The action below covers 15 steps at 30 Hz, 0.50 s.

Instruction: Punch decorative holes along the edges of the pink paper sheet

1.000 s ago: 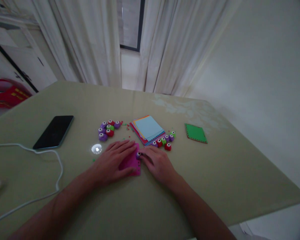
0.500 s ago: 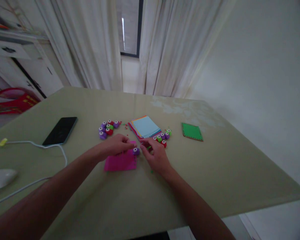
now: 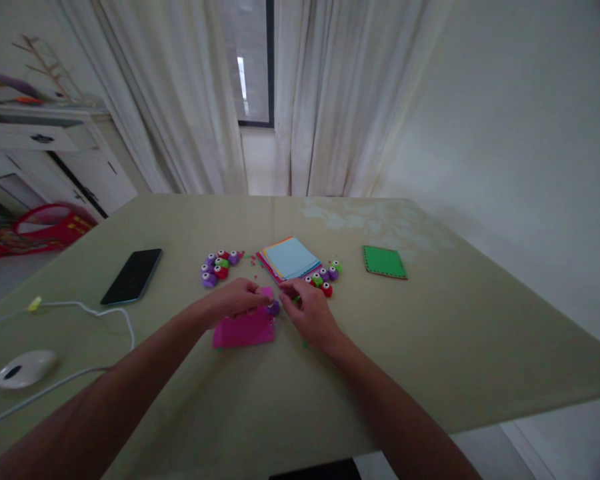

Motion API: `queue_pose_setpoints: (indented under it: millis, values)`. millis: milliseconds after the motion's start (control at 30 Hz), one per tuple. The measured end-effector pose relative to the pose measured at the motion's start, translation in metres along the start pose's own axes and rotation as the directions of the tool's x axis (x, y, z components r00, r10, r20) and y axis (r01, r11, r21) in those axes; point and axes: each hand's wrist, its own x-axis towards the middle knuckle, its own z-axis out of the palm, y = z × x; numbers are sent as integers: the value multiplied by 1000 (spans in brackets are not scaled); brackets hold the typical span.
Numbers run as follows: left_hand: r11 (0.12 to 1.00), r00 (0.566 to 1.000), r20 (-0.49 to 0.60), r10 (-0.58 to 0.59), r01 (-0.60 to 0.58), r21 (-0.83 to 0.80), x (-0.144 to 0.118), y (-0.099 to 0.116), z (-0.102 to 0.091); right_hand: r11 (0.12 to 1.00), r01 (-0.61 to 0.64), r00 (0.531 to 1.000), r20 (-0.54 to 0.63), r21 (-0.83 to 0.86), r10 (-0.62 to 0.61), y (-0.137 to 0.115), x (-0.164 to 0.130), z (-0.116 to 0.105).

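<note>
A bright pink square sheet (image 3: 245,331) lies flat on the table under my left hand (image 3: 241,298). The fingertips of that hand are pinched together over the sheet's upper right corner; what they hold is too small to make out. Just below them, at the sheet's right edge, sits a small purple piece with a white eye (image 3: 274,309), partly covered by the fingers. My right hand (image 3: 310,310) is close by on the right, thumb and forefinger brought together and facing the left fingertips. Anything between them is hidden.
Small eyed pieces in purple, red and green form a left cluster (image 3: 221,265) and a right cluster (image 3: 325,275). Between them lies a stack of coloured sheets (image 3: 291,258). A green square (image 3: 385,261), phone (image 3: 133,277), white mouse (image 3: 27,369) and cable (image 3: 87,308) also lie here.
My left fingertips have come down slightly over the purple piece, covering more of it. My right hand stays nearly in place, its thumb and forefinger still together. The view has tilted slightly upward.
</note>
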Motion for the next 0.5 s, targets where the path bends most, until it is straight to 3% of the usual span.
queue_pose_setpoints:
  millis: [500]
  values:
    - [998, 1000, 18, -12, 13, -62, 3, -8, 3, 1000, 23, 999, -27, -16, -24, -1, 0, -1]
